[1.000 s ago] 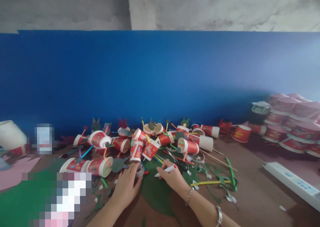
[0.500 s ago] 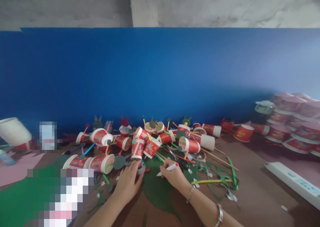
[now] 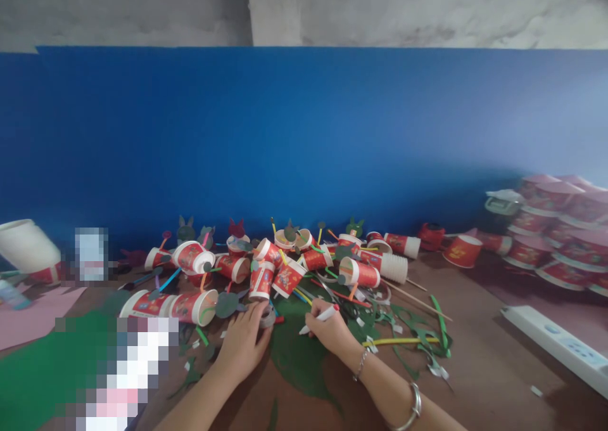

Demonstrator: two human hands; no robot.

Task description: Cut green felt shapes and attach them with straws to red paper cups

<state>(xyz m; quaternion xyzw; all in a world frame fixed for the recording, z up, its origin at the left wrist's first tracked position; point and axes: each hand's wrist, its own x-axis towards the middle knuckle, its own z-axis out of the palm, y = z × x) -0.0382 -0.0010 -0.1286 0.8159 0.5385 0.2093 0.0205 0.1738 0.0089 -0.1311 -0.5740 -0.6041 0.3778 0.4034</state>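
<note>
My right hand [image 3: 327, 326] grips a white marker pen [image 3: 324, 320] with a red end, its tip pointing left and down at a dark green sheet of paper [image 3: 297, 361]. The sheet lies on the brown table between my hands, with a curved cut edge. My left hand [image 3: 246, 337] rests at the left of the sheet, thumb and index finger around a grey roll of tape [image 3: 267, 317]. A small red piece [image 3: 279, 320] shows beside the roll. Whether the pen tip touches the paper, I cannot tell.
Red paper cups [image 3: 289, 277] with coloured pipe cleaners and paper heads lie piled ahead. Green paper scraps [image 3: 403, 329] and wooden sticks [image 3: 418, 301] lie to the right, near a white power strip [image 3: 555, 339]. Stacked cups [image 3: 565, 234] stand far right; green paper [image 3: 42, 361] lies left.
The pen and my right hand have shifted very slightly. My left hand stays at the tape roll. The whole view has moved a little.
</note>
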